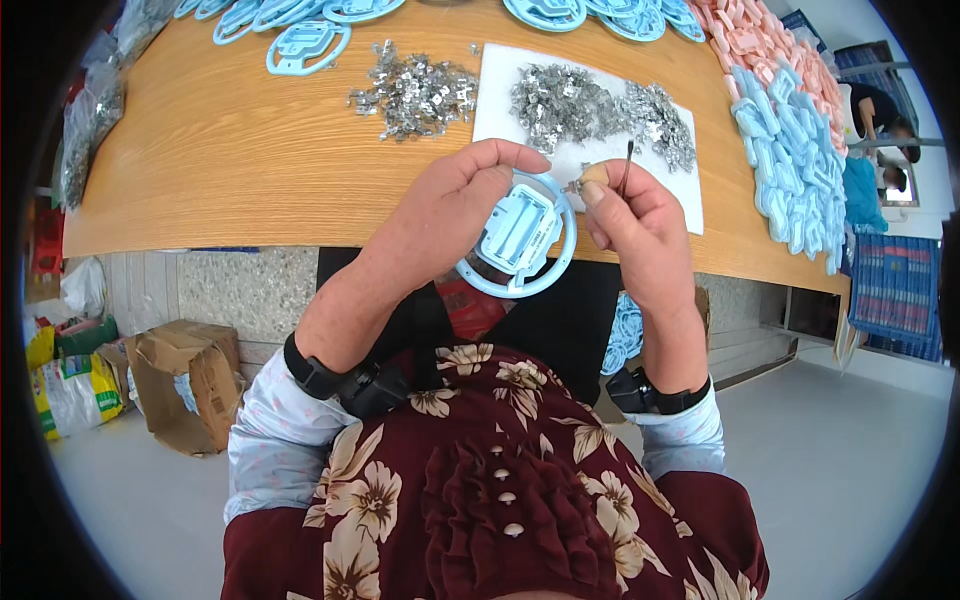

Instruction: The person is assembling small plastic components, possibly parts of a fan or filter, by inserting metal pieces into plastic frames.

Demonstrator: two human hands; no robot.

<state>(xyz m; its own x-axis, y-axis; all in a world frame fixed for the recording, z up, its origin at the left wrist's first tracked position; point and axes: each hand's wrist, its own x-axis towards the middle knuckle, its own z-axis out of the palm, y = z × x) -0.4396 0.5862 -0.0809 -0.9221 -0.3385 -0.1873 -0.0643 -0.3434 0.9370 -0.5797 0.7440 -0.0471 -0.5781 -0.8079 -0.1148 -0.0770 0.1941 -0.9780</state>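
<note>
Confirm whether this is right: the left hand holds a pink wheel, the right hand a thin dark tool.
The colour is wrong: the head view shows a light blue wheel. The left hand does hold it, the right hand a thin dark tool.

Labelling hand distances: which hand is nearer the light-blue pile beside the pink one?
Right. The right hand is left of the light-blue pile, not touching it; the left hand is farther left, gripping the round blue part.
</note>
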